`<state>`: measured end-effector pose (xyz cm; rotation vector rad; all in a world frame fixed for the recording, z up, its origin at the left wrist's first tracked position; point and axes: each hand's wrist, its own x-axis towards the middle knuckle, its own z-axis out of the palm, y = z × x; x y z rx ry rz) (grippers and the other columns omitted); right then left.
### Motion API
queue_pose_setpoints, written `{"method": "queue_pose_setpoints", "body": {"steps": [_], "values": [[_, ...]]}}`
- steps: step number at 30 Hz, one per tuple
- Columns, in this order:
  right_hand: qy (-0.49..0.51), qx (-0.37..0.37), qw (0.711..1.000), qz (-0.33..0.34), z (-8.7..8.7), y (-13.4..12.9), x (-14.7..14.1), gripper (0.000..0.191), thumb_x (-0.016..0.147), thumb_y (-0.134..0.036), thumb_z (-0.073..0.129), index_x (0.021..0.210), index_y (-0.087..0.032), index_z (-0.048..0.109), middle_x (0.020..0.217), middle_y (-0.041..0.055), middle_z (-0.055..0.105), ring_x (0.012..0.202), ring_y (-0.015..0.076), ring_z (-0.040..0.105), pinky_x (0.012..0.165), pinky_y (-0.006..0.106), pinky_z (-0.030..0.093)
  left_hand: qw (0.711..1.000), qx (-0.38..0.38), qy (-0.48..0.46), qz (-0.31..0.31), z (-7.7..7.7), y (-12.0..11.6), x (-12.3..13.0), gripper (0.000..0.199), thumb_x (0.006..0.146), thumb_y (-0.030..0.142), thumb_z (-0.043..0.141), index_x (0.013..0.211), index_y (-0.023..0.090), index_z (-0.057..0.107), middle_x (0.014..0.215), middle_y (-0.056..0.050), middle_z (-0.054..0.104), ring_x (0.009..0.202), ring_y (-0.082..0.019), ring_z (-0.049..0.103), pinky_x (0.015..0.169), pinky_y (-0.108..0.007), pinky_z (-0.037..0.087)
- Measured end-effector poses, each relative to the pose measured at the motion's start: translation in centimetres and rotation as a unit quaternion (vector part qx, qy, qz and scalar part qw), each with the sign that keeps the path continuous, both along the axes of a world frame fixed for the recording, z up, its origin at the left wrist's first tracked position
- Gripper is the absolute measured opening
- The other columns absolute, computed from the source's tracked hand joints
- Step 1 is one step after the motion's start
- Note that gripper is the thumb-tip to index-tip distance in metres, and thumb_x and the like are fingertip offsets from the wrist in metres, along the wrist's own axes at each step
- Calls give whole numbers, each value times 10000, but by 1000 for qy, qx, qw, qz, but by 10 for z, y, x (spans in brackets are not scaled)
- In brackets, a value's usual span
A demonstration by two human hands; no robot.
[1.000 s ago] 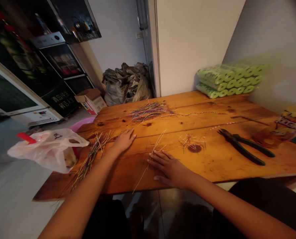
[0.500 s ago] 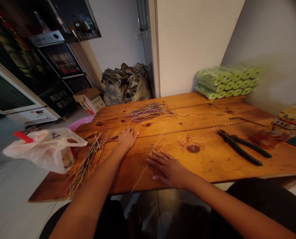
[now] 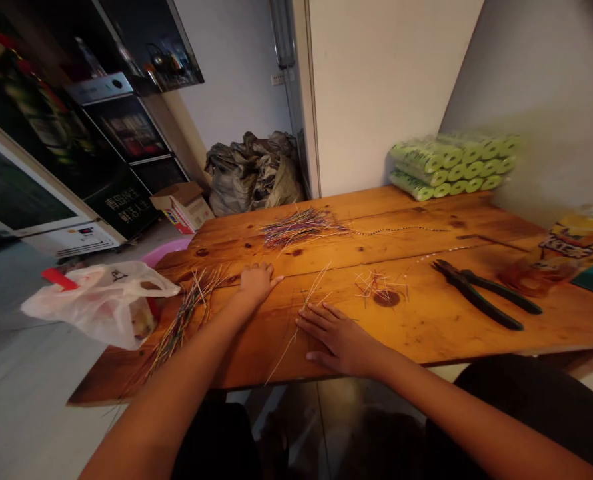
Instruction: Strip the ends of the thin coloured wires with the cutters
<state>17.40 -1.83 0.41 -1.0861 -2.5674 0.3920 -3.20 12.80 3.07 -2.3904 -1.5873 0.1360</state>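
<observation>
My left hand [image 3: 256,283] lies flat on the wooden table [image 3: 416,333], palm down, touching no wires. Its nearest neighbour is a loose bundle of thin multicoloured wires [image 3: 181,323] to the left. My right hand [image 3: 339,340] rests flat beside and partly over a few pale thin wires [image 3: 309,303]. Farther off lie a larger bundle of coloured wires [image 3: 299,227] and a small tangle of wire pieces [image 3: 379,285]. Black-handled pliers [image 3: 476,293] lie to the right.
A white plastic bag [image 3: 101,303] hangs over the table's left edge, above a pink basin [image 3: 166,250]. Stacked green rolls [image 3: 446,167] stand against the wall. A snack packet [image 3: 571,247] lies at the right, with a cardboard box [image 3: 181,207] and grey sacks [image 3: 251,177] beyond the table.
My left hand has shifted slightly right, its fingers drawn closer together. My right hand stays in place, and the view has drifted slightly.
</observation>
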Motion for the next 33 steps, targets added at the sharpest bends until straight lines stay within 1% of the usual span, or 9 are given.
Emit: {"method": "queue_pose_setpoints", "body": {"steps": [3,7,11,14,19,23,25,29,33], "values": [[-2,-2,1000,2,-1,1,0,646,915,-554,324,1425,-158,335,1466,99,343,1376,249,211,1122,428,135,1000,3,13,-22,2,-24,-5,568,899,539,272,1063,103,597,1061,-169,631,1006,-303,562,861,-419,378],[-2,12,1000,0,-5,2,0,640,911,-551,346,1424,-169,339,1467,91,344,1368,251,236,1122,428,145,998,-8,18,-53,2,-69,-9,553,885,537,336,1077,86,592,1153,-185,604,1067,-309,544,868,-412,398],[-6,26,1000,-1,-6,1,-1,626,911,-542,356,1415,-171,356,1455,88,367,1358,254,261,1117,430,168,997,-45,-10,-68,3,-111,-6,564,874,552,355,1084,88,598,1257,-184,559,1143,-305,520,925,-418,400],[-14,31,999,-4,-5,0,-2,622,909,-533,373,1399,-151,385,1448,95,378,1355,264,267,1113,429,186,991,-82,-22,-108,8,-131,-7,525,868,532,402,1123,110,584,1322,-151,521,1211,-298,475,981,-433,377],[-14,34,999,-12,-5,-1,-2,609,904,-496,418,1406,-155,371,1457,112,356,1353,250,277,1110,428,205,980,-105,-27,-168,19,-141,-16,440,872,485,435,1058,124,604,1211,-133,606,1131,-281,535,951,-429,410],[-9,46,999,-20,-5,-1,-2,616,898,-488,439,1395,-129,384,1444,132,373,1349,250,289,1107,418,229,982,-97,-52,-152,22,-140,-19,395,901,454,384,983,146,618,1032,-111,670,985,-266,603,861,-429,459],[-4,55,998,-32,-6,-2,-1,634,897,-491,438,1389,-95,388,1425,154,397,1335,254,317,1105,412,243,982,-87,-101,-135,18,-138,-20,372,918,422,356,1020,165,606,1042,-92,667,988,-242,604,872,-408,461],[3,68,996,-49,-7,-2,-2,634,893,-481,452,1357,-49,424,1379,189,448,1290,262,392,1104,412,253,970,-56,-217,-96,1,-132,-19,393,900,401,418,1198,165,517,1215,-88,594,1145,-216,524,992,-379,401],[10,80,996,-34,-6,-3,-2,584,889,-447,480,1337,-73,457,1354,165,486,1275,259,410,1100,418,270,960,-65,-264,-59,-13,-128,-13,372,884,364,461,1194,169,529,1179,-81,598,1114,-206,530,979,-374,414]]}}
